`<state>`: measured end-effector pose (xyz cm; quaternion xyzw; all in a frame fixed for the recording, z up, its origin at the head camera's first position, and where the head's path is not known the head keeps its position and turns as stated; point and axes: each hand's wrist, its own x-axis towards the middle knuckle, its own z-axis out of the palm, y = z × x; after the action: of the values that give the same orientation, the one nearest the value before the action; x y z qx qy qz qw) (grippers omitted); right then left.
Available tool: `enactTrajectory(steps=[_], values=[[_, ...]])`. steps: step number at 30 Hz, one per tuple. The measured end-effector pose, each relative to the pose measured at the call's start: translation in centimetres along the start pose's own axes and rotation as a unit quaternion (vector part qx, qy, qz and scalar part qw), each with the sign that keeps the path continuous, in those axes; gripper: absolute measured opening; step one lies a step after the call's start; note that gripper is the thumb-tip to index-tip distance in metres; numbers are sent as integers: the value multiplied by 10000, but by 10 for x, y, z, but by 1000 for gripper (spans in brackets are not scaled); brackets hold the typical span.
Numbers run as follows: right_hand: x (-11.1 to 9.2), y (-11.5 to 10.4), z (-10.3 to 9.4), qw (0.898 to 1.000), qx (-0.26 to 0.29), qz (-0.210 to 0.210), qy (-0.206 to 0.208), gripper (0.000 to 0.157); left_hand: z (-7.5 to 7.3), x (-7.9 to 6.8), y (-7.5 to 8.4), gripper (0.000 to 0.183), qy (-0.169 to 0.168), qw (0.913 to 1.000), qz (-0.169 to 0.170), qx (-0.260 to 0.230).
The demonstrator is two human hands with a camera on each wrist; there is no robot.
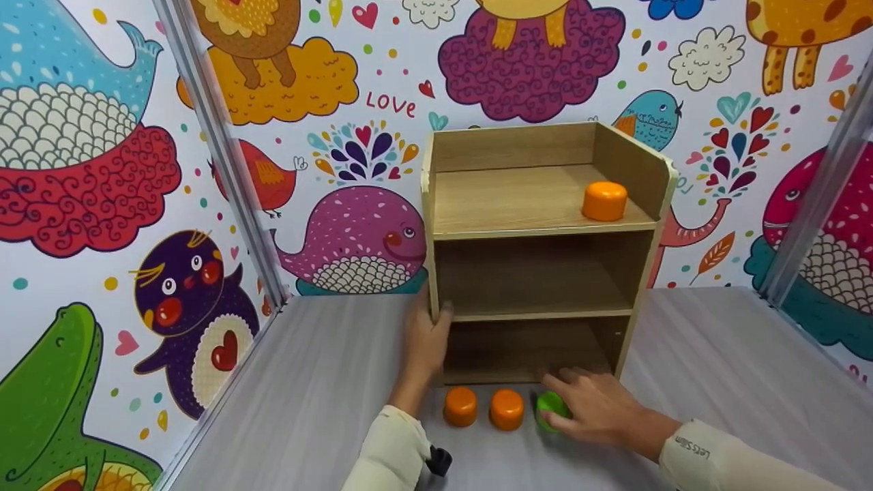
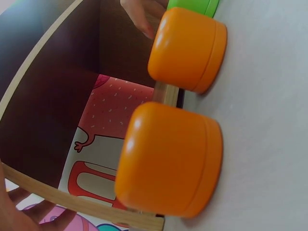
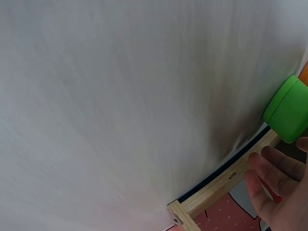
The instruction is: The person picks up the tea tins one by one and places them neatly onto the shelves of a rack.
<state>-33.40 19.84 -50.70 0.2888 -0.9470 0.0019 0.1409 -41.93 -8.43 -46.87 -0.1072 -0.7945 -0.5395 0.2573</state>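
My left hand (image 1: 426, 334) grips the left side panel of a small wooden shelf unit (image 1: 542, 317), thumb at the front edge and fingers along the outer face. Fingers loosely spread, my right hand (image 1: 597, 406) hovers beside a green round-topped cylinder (image 1: 551, 409); the right wrist view shows the fingers close to this green cylinder (image 3: 288, 108) but not around it. To its left, two orange round-topped cylinders, one in the middle (image 1: 507, 409) and one at the left (image 1: 460, 406), stand in a row before the shelf. They fill much of the left wrist view, the nearer orange cylinder (image 2: 168, 159) largest.
Another orange cylinder (image 1: 604, 201) sits on the shelf's top board, toward the right. The unit stands on a grey table (image 1: 314, 382) against walls with cartoon animals (image 1: 361, 239). Metal posts (image 1: 225, 150) mark the corners.
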Motion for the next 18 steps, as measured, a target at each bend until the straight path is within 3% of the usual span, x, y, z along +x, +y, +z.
enactTrajectory(steps=[5,12,18], values=[[0,-1,3,9997,49,82,-203,54,-1,-1,1,60,-31,10000,-34,-43],[-2,-4,6,9996,221,-40,-169,48,-1,0,2,57,29,9998,209,3],[-2,-4,8,9990,231,2,-392,53,-1,0,2,57,56,9998,161,81]])
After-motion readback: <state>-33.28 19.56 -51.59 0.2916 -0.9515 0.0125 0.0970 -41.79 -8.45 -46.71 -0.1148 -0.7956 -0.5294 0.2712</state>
